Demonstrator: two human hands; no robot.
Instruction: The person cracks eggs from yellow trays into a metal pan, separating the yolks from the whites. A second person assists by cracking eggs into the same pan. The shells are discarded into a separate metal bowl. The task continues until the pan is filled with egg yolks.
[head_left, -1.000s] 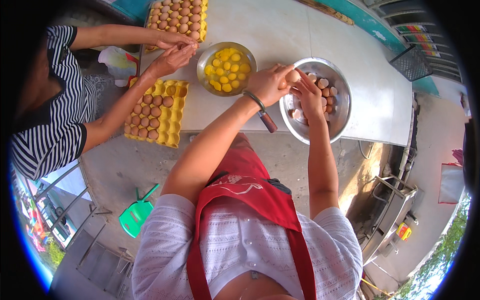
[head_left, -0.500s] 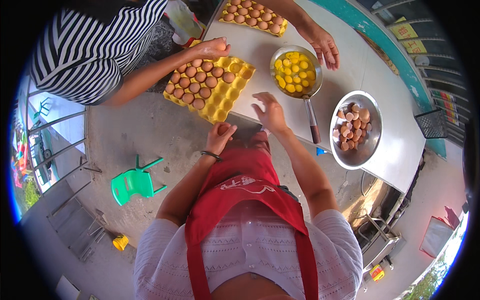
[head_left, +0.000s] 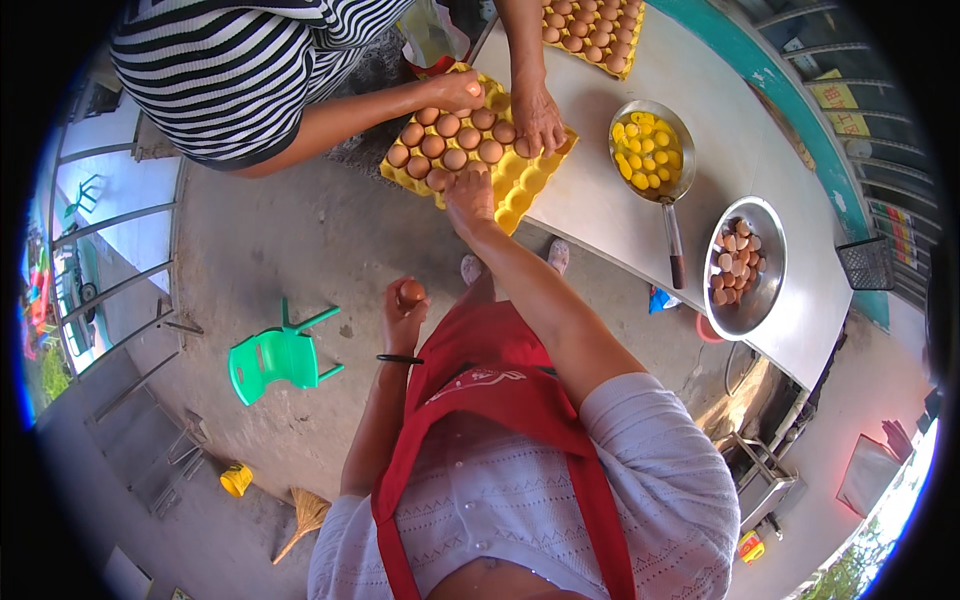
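Nearby, yellow egg tray (head_left: 520, 185) under right hand (head_left: 470, 195).

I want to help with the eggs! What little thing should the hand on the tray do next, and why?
Probably close the right hand on one brown egg at the near edge of the yellow tray and lift it. Its fingers already rest there, the left hand already holds an egg, and a co-worker's hands crowd the far rows.

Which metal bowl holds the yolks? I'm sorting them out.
The handled bowl, nearer the egg tray; the round handleless bowl holds brown shells instead.
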